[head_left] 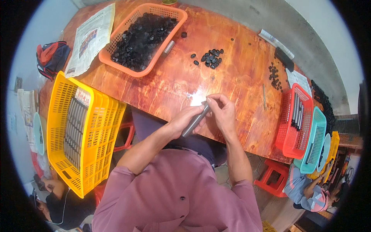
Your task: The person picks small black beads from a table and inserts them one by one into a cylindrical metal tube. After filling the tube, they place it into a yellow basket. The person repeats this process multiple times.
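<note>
My left hand [184, 120] grips a grey metal tube [194, 121] around its middle, just over the near edge of the wooden table [232, 69]. My right hand [221, 109] pinches the tube's upper end with fingertips closed on it; whether a small black cap sits under those fingers is hidden. A small pile of black caps [211, 58] lies on the table beyond my hands. An orange basket [116, 58] full of black caps stands at the far left.
A yellow crate [96, 127] holding grey tubes stands at my left. A red basket [288, 127] with tubes, a teal basket [315, 143] and a yellow one sit at the right. Newspaper [91, 38], a loose rod [264, 96], more caps [275, 75]. Other people sit below left and right.
</note>
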Demonstrator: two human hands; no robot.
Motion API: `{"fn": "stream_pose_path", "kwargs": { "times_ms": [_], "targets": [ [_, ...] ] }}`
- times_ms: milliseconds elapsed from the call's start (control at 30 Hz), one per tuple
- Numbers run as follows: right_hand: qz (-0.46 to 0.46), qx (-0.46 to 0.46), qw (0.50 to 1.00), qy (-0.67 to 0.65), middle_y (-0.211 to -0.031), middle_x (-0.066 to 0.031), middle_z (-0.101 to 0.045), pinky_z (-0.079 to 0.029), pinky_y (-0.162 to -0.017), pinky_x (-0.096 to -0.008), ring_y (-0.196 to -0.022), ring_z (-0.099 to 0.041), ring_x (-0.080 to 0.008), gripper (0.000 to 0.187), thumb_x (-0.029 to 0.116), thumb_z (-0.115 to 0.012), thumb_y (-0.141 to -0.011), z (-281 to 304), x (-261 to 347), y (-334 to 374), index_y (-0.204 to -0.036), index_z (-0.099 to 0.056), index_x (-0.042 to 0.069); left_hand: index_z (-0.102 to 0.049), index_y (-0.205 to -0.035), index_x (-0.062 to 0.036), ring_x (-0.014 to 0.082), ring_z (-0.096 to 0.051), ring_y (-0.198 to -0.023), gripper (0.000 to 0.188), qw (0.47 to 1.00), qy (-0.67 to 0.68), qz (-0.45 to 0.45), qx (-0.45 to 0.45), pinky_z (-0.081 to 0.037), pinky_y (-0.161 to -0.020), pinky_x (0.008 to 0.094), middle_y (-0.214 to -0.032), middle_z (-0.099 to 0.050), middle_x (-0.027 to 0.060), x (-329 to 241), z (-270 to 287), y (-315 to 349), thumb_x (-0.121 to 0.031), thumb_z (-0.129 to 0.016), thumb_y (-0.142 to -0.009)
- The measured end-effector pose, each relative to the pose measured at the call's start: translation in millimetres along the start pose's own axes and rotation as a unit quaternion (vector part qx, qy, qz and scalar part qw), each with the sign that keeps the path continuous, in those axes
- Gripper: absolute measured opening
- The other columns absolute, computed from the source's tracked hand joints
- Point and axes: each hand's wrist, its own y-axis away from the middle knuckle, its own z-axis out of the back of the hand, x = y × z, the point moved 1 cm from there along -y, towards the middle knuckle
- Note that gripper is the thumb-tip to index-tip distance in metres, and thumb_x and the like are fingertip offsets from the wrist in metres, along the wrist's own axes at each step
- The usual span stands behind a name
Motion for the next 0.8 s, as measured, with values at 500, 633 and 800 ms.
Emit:
{"fn": "stream_pose_path", "kwargs": {
  "times_ms": [500, 633, 800],
  "targets": [
    [0.004, 0.001, 0.998, -0.058, -0.098, -0.0047, -0.069, -0.052, -0.076, -0.0246, -0.084, -0.064, -0.0097, 0.018, 0.006, -0.067, -0.1, 21.3, 2.7, -0.6, -0.116, -0.064, -0.002, -0.06, -0.118, -0.0044, 0.0072, -0.057, -0.06, 0.034, 0.977, -0.205, -0.046, -0.018, -0.045, -0.053, 0.022, -0.079, -0.062, 0.0011, -8.9, -4.3, -9.0, -0.036, -0.049, -0.111],
    [0.026, -0.014, 0.998, -0.054, -0.105, -0.005, -0.069, -0.052, -0.089, -0.0273, -0.096, -0.064, -0.0115, 0.021, 0.003, -0.067, -0.099, 27.5, 6.6, 0.2, -0.119, -0.064, -0.002, -0.059, -0.125, -0.0028, 0.008, -0.06, -0.074, 0.03, 0.969, -0.232, -0.088, -0.017, -0.05, -0.065, 0.0245, -0.092, -0.064, 0.0031, -14.8, -9.9, -7.3, -0.028, -0.054, -0.11],
    [0.07, 0.002, 0.997, -0.038, -0.111, -0.0062, -0.068, -0.052, -0.09, -0.0267, -0.099, -0.064, -0.0117, 0.023, 0.002, -0.066, -0.099, 33.9, 0.2, 0.7, -0.122, -0.064, -0.002, -0.056, -0.132, 0.0008, 0.0233, -0.064, -0.094, 0.036, 0.847, -0.444, -0.29, -0.025, -0.053, -0.084, 0.0377, -0.104, -0.064, 0.011, -18.2, -2.5, -10.9, -0.021, -0.061, -0.104]
  ]
}}
